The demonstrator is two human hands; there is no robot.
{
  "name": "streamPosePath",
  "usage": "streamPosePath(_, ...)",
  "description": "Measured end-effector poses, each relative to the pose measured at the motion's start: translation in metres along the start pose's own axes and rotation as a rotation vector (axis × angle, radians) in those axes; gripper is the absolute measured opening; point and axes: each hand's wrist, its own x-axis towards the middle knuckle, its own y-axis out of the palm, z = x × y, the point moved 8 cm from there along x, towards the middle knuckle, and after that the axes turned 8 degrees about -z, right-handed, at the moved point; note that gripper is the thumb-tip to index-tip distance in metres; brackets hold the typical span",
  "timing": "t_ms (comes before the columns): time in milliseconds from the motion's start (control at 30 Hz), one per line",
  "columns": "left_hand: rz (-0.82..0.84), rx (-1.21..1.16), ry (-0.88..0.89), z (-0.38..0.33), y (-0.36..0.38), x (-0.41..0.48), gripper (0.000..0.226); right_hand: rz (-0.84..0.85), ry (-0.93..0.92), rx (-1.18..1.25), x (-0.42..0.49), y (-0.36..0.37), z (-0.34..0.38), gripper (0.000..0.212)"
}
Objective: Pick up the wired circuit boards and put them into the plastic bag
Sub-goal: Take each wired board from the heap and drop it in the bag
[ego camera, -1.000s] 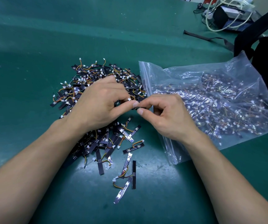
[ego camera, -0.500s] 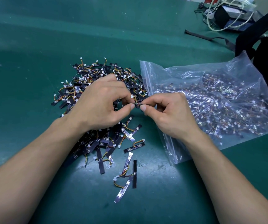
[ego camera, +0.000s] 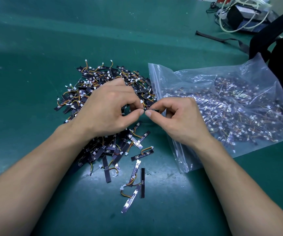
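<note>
Head view: left hand [ego camera: 106,108] and right hand [ego camera: 176,120] pinch one small circuit board [ego camera: 151,110] between thumbs and forefingers above the pile of wired circuit boards [ego camera: 103,79], just beside the partly filled plastic bag [ego camera: 231,106] on the green table [ego camera: 35,48].

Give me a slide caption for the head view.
The left hand and right hand pinch one circuit board above the pile, beside the plastic bag.
</note>
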Motion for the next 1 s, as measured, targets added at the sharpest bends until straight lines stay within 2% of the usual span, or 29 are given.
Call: streamPosePath(1000,0.007,0.005,-0.012,0.0008,-0.0016,0.0000,0.013,0.000,0.022,-0.016,0.0005,-0.0004,-0.0031,0.009)
